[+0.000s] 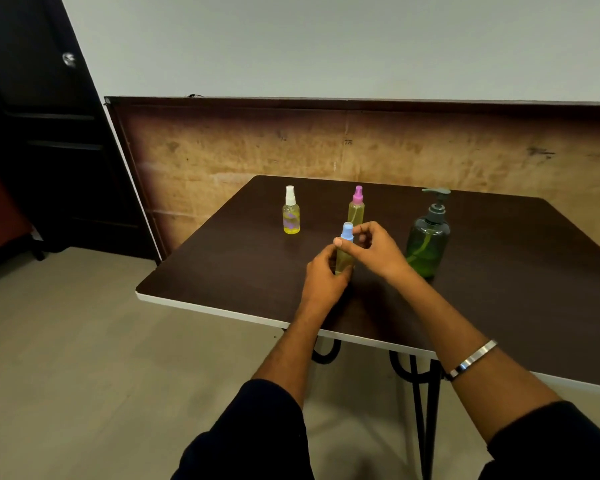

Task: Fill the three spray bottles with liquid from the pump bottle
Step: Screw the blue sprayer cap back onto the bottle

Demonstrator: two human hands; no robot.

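**The room around me**

I stand at a dark brown counter (499, 271) with a white edge and black curved metal legs (426, 403). Behind it a worn wooden panel (291, 150) runs along a pale grey-green wall (326, 43). To my left is a black door (39, 133), beside it something red (0, 216). The floor (84, 358) is beige.

One view only, from the person's head, wide-angle, facing forward and down over both forearms. It looks across the near edge of the desk (499, 271) toward the wall (326, 43) behind; the floor (84, 341) fills the lower left.
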